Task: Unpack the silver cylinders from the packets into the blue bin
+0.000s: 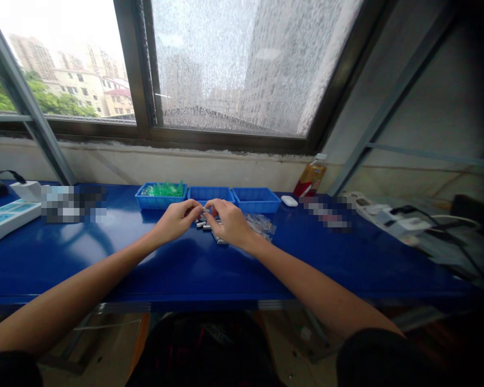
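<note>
My left hand (pixel 177 219) and my right hand (pixel 229 221) meet over the blue table (pixel 177 269), fingertips pinched close together. A small greyish piece (pixel 205 210) shows between the fingertips, mostly covered, and its kind is unclear. Below the hands lies a pile of short silvery metal pieces (pixel 204 227), partly hidden by my right hand. To the right of that hand are small clear plastic bags (pixel 262 224), loosely heaped.
Behind the hands stand a blue bin (pixel 157 202) of green plastic pieces, a middle blue bin (pixel 210 192) and a right blue bin (pixel 258 203). A white case (pixel 289 201) and a drink bottle (pixel 311 176) are at back right; a power strip (pixel 12 219) lies left.
</note>
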